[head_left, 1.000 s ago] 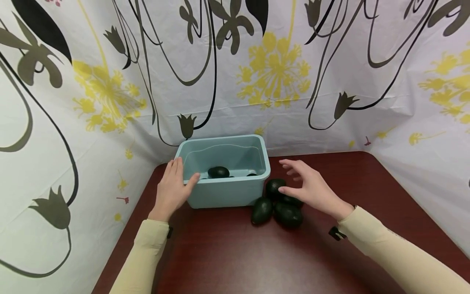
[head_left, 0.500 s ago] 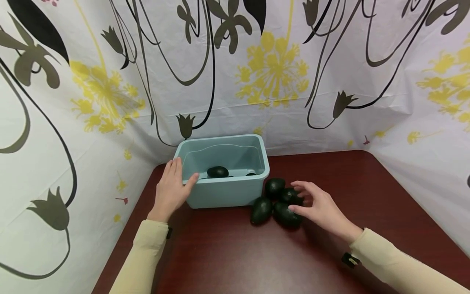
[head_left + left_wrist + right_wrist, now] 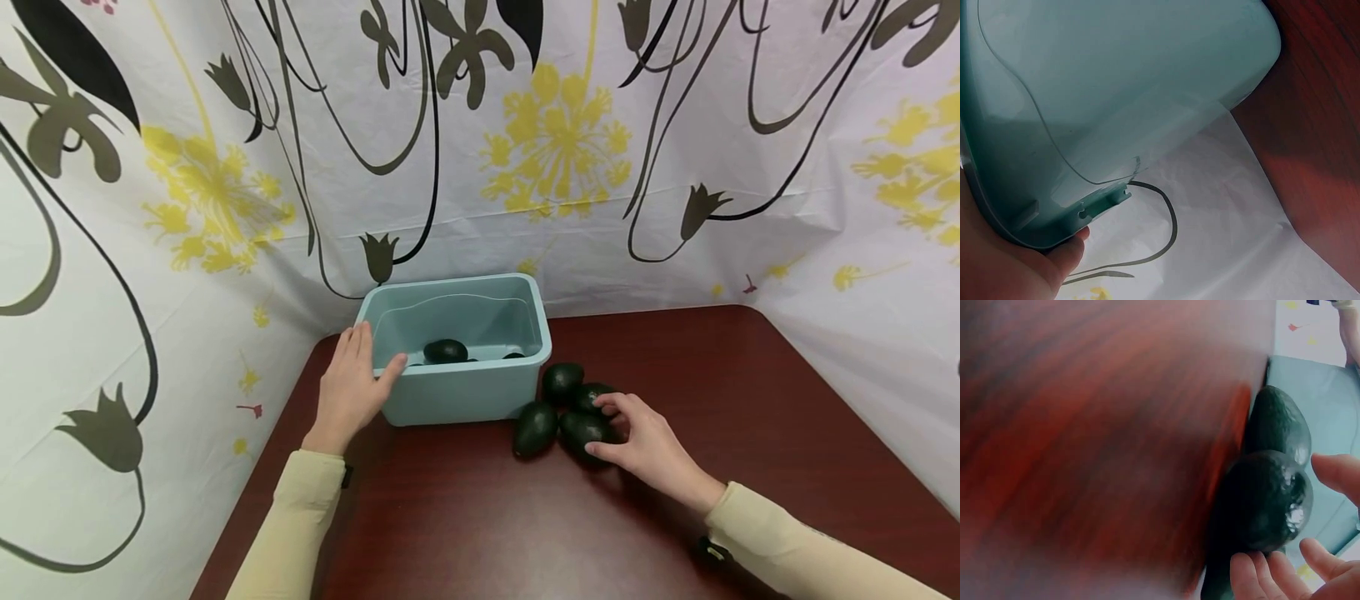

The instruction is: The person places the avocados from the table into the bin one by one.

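Observation:
A pale blue plastic bin [image 3: 457, 396] stands at the back of the table. My left hand [image 3: 348, 392] rests at its front left corner, fingers straight along the side and thumb over the front rim. Several dark green avocados lie beside the bin's right end. My right hand [image 3: 652, 450] is at the nearest right avocado [image 3: 581, 429], thumb on its near side and fingers on its far side. In the right wrist view, the fingertips are right at this avocado [image 3: 1266, 500], while the thumb [image 3: 1338, 472] stands slightly off it. Another avocado [image 3: 535, 429] lies just left of it.
Two further avocados, one by the bin [image 3: 561, 383] and one to its right [image 3: 588, 395], lie behind. Inside the bin an avocado [image 3: 446, 352] shows, with others mostly hidden by the front wall. A patterned white cloth [image 3: 465, 200] hangs behind the dark red table [image 3: 465, 517].
My right hand has come down from above the rear avocados toward the front right one, lowering its fingers around it. The left hand and the bin have stayed in place.

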The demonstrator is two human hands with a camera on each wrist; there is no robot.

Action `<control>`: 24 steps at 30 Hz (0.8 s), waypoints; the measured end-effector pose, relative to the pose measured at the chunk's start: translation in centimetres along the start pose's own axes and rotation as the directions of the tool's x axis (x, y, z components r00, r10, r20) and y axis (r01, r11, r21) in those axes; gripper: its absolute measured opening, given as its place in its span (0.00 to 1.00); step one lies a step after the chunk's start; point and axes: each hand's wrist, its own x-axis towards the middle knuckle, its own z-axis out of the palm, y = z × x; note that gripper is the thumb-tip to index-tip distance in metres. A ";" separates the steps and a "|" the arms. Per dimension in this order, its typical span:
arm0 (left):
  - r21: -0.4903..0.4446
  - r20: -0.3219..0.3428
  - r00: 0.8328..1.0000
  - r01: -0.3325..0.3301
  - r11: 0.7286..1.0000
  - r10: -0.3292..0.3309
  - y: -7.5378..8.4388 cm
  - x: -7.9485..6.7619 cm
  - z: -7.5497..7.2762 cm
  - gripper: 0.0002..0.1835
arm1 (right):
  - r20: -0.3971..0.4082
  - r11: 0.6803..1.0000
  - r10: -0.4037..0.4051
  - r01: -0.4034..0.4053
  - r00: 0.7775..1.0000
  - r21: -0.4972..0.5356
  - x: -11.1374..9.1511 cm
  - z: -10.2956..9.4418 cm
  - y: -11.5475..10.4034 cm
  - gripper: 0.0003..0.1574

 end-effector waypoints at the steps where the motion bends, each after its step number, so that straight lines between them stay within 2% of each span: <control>1: 0.000 0.001 1.000 0.000 1.000 0.000 0.0 0.0 0.0 0.51 | 0.001 1.000 0.006 -0.006 1.000 -0.006 -0.1 0.1 0.0 0.42; 14: -0.004 0.006 1.000 0.002 1.000 -0.002 0.0 -0.2 0.1 0.51 | -0.009 0.995 0.007 -0.008 1.000 -0.103 -0.2 1.5 0.6 0.42; 24: -0.001 0.009 1.000 0.005 1.000 -0.005 0.0 -0.1 -0.1 0.51 | 0.006 0.995 0.015 -0.014 1.000 -0.100 -0.1 1.6 0.4 0.43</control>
